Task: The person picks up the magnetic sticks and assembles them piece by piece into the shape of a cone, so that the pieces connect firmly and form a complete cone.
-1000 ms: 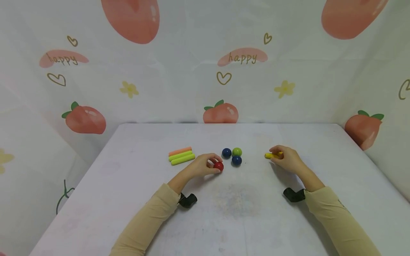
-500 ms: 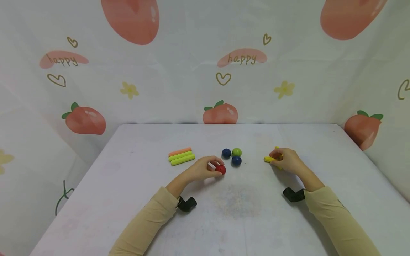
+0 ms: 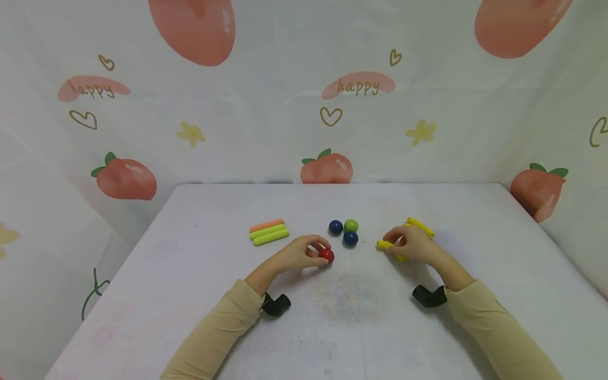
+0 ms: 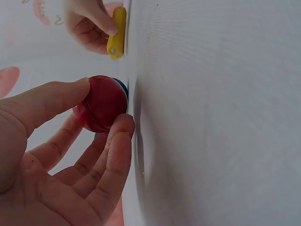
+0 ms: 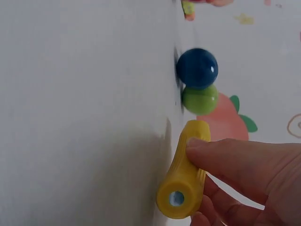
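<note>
In the head view my left hand (image 3: 299, 254) holds a red ball (image 3: 326, 256) between thumb and fingertips, close over the table. The left wrist view shows the thumb on one side of the red ball (image 4: 101, 106) and fingertips on the other. My right hand (image 3: 413, 245) pinches a yellow magnetic stick (image 3: 386, 245). Seen from the right wrist, this ribbed yellow stick (image 5: 181, 188) has a silvery disc in its near end. Two dark blue balls (image 3: 350, 238) and a green ball (image 3: 351, 226) sit clustered between the hands.
Left of the balls lie two yellow-green sticks (image 3: 271, 236) and an orange stick (image 3: 267, 225), side by side. More yellow sticks (image 3: 420, 227) lie just beyond my right hand, partly hidden by it. A printed cloth (image 3: 266, 105) hangs behind the white table (image 3: 356, 327).
My right hand has brought the yellow stick left and nearer, away from the other yellow sticks, which now show. My left hand has shifted the red ball slightly nearer and to the right.
</note>
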Demonstrator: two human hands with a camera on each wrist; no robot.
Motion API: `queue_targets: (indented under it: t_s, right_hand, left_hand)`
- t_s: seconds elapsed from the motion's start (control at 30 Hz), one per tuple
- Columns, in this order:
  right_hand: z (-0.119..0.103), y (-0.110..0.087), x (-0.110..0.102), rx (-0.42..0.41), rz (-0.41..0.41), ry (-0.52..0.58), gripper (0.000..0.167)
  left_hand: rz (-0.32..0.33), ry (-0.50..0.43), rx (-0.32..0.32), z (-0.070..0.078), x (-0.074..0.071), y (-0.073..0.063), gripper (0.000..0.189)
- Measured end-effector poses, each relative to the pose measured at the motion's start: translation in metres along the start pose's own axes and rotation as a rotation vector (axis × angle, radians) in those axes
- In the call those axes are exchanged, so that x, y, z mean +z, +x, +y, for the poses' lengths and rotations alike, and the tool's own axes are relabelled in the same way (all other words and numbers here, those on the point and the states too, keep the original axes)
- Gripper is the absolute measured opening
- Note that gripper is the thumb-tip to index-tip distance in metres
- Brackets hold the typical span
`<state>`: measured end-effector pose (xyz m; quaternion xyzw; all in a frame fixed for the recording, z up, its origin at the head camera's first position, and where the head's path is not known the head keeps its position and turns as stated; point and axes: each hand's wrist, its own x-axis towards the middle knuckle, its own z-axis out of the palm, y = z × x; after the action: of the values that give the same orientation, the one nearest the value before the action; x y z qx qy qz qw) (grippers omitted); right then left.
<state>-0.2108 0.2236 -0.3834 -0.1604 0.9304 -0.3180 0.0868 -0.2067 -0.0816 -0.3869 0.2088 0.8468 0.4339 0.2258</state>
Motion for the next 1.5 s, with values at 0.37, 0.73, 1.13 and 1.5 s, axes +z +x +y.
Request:
queue_targets:
  t_s: [0.37,0.73,1.13,1.5]
  right_hand:
    - [-0.017,-0.002,0.013,-0.061,-0.1,0.024,0.022]
    - [-0.033,0.0,0.027,-0.097,-0.168,0.045,0.019]
    - [-0.044,0.001,0.037,-0.089,-0.199,0.074,0.018]
    - [-0.053,0.0,0.042,-0.103,-0.214,0.075,0.017]
  left_hand:
    - [-0.047,0.029,0.026,-0.002,0.001,0.0,0.031]
    - [-0.072,0.039,0.026,0.0,0.002,0.0,0.031]
    - [-0.092,0.051,0.043,0.002,0.006,0.001,0.031]
    - [-0.1,0.044,0.049,0.006,0.009,-0.001,0.03]
